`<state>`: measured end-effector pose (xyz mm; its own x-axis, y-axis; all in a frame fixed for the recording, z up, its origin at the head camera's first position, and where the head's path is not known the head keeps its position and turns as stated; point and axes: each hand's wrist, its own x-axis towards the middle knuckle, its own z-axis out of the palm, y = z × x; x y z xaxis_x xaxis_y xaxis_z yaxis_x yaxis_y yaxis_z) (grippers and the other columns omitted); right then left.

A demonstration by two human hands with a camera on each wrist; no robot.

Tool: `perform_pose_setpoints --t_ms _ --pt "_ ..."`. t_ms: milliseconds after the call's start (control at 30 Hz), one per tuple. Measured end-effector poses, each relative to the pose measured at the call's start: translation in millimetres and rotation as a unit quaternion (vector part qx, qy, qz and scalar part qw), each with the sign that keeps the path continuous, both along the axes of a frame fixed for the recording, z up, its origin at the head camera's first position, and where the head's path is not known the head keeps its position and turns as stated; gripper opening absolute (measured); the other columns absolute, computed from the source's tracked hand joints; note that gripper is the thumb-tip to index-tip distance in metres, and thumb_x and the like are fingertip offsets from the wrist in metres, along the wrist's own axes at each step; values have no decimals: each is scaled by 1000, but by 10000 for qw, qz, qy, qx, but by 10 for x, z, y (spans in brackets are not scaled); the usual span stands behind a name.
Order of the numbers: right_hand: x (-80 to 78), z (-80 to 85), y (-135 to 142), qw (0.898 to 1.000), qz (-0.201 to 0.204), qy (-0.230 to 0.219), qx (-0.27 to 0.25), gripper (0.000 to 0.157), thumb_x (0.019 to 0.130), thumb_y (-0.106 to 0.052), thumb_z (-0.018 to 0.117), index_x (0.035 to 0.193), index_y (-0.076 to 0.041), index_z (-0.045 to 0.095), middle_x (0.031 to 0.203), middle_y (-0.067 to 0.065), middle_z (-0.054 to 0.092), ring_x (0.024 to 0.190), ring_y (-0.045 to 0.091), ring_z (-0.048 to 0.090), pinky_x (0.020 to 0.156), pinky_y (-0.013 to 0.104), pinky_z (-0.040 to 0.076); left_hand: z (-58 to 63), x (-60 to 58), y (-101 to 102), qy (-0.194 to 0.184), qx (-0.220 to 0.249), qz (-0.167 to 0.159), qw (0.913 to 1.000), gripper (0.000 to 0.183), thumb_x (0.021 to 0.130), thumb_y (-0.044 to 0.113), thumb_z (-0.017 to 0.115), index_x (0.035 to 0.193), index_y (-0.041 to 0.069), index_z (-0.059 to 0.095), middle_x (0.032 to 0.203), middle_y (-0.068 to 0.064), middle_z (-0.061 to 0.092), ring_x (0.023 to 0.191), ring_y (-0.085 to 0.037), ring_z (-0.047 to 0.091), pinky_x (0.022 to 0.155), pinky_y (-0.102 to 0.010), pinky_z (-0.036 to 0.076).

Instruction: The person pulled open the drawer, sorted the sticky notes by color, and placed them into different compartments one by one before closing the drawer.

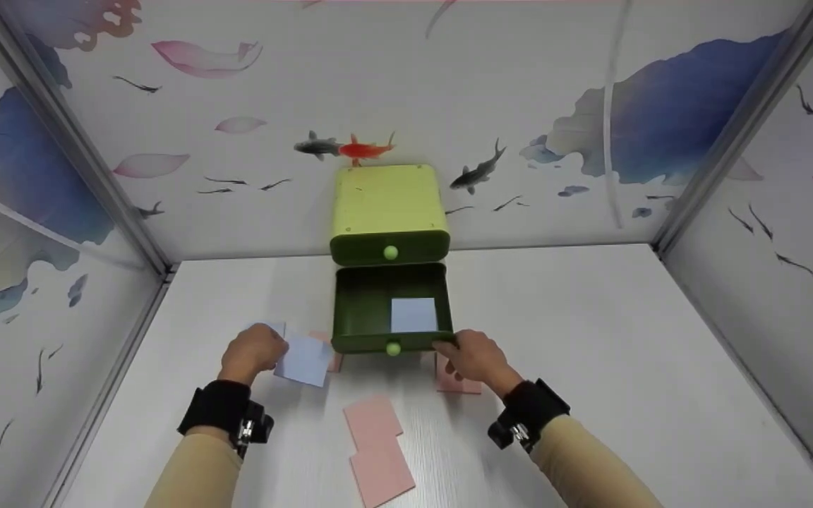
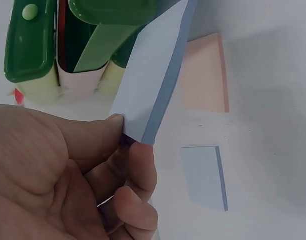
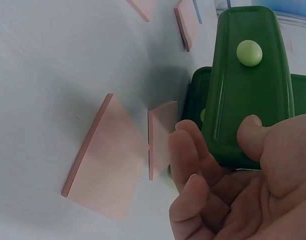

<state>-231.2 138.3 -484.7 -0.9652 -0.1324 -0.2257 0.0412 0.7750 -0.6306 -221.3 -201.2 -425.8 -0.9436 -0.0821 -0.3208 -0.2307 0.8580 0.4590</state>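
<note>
My left hand (image 1: pixel 255 349) pinches a light blue sticky note pad (image 1: pixel 305 361) by one edge between thumb and fingers, left of the drawer. The left wrist view shows the held pad (image 2: pixel 152 70) tilted above the table. An open dark green drawer (image 1: pixel 364 343) juts out from a small yellow-green cabinet (image 1: pixel 389 201). Inside it, toward the right, lies another blue pad (image 1: pixel 413 315). My right hand (image 1: pixel 480 358) grips the drawer's front right corner. In the right wrist view the thumb (image 3: pixel 252 137) presses the drawer front (image 3: pixel 245 100), below its round green knob (image 3: pixel 249 53).
Two overlapping pink pads (image 1: pixel 382 473) lie on the table in front of the drawer. One pink pad (image 1: pixel 468 386) sits beneath the right hand. Near the left hand are a pink pad (image 2: pixel 205 75) and a blue pad (image 2: pixel 205 177). Printed walls enclose the table.
</note>
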Motion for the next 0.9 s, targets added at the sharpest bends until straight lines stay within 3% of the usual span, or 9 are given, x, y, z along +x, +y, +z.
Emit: perform_pose_setpoints --t_ms 233,500,733,900 --pt "10 1 -6 10000 -9 -35 31 35 98 -35 56 98 -3 70 72 8 73 63 20 68 59 27 43 214 -57 30 222 -167 -135 9995 38 92 12 49 118 -13 62 107 -28 68 86 -30 65 70 -38 52" --pt "12 1 -7 10000 -40 -31 3 35 98 -34 56 98 -2 70 73 9 73 65 23 69 60 28 44 433 -166 98 289 -194 -233 9991 38 95 15 48 121 -8 63 113 -25 67 88 -29 62 73 -40 51" --pt "16 2 1 10000 -13 -26 16 35 98 -34 56 99 -2 70 73 8 73 66 24 70 64 31 47 539 -258 165 410 -233 -312 9984 39 95 16 45 121 -8 63 121 -26 64 98 -33 62 84 -47 52" --pt "29 5 2 10000 59 61 -7 34 98 -33 56 96 -2 70 72 7 73 67 24 71 64 31 47 543 -329 250 546 -79 -234 9982 38 95 16 45 118 -6 66 117 -24 67 97 -32 62 77 -41 51"
